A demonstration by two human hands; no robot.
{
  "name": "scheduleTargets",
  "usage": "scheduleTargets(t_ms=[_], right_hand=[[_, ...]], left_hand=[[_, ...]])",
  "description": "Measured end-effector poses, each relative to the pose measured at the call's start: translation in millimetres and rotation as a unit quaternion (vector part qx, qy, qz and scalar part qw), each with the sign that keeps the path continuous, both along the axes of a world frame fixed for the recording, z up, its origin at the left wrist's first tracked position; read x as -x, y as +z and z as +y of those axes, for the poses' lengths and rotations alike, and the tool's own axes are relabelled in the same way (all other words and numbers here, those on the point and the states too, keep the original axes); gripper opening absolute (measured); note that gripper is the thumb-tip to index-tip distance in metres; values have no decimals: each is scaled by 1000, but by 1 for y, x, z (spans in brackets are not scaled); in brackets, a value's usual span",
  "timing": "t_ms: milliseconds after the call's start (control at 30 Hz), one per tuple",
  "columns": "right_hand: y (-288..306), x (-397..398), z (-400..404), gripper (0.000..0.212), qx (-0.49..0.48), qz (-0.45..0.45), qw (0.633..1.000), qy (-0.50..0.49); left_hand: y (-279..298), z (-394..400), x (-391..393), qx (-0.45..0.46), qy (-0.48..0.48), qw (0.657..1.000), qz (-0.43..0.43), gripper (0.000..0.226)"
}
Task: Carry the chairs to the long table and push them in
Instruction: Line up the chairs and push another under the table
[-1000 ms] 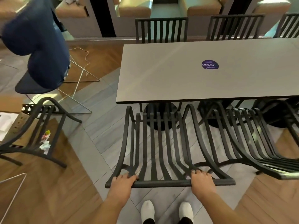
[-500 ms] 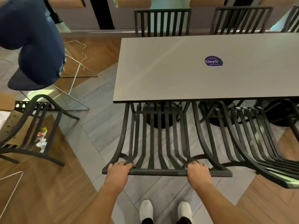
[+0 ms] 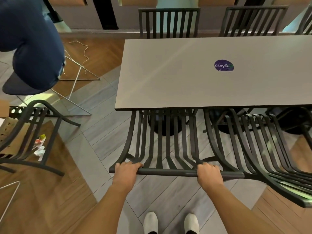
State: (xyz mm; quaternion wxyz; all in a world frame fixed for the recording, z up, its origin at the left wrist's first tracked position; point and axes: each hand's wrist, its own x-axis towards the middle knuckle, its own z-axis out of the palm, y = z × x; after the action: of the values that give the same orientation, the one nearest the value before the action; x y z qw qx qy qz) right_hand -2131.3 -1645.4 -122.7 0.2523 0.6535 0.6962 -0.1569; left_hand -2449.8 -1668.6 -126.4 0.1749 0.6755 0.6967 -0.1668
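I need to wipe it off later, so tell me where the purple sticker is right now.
In the head view the purple sticker lies flat on the long table, right of its middle, beyond the chair both hands grip.

Matt black metal slatted chair (image 3: pixel 162 146), smooth grey matt table (image 3: pixel 168 73), wood-and-tile floor (image 3: pixel 104 132).

Black slats against a pale grey top

Matte black slatted metal chair (image 3: pixel 162 149), grey long rectangular table (image 3: pixel 194 73), round purple sticker (image 3: pixel 224 65) with white lettering, grey-and-brown herringbone floor (image 3: pixel 94 132), white shoes (image 3: pixel 150 222).
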Motion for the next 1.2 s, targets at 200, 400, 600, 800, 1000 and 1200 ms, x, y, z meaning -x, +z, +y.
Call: scheduleTargets(t_ms=[200, 400, 600, 800, 1000, 1200], right_hand=[[7, -12, 10, 14, 5, 9, 1000, 0], [14, -28, 12, 16, 17, 18, 1000, 2], [15, -60, 14, 18, 13, -1, 1000, 5], [12, -74, 21, 21, 14, 1, 1000, 7], [8, -76, 32, 17, -3, 5, 1000, 6], [5, -68, 32, 16, -2, -14, 1000, 20]], left_hand=[[3, 10, -12, 0, 1, 1000, 2, 59], [6, 11, -30, 7, 4, 1000, -6, 56], [4, 4, -64, 8, 9, 1000, -12, 54], [4, 5, -79, 10, 16, 1000, -10, 53], [6, 14, -80, 8, 28, 999, -31, 52], [7, 17, -72, 15, 24, 999, -38, 53]])
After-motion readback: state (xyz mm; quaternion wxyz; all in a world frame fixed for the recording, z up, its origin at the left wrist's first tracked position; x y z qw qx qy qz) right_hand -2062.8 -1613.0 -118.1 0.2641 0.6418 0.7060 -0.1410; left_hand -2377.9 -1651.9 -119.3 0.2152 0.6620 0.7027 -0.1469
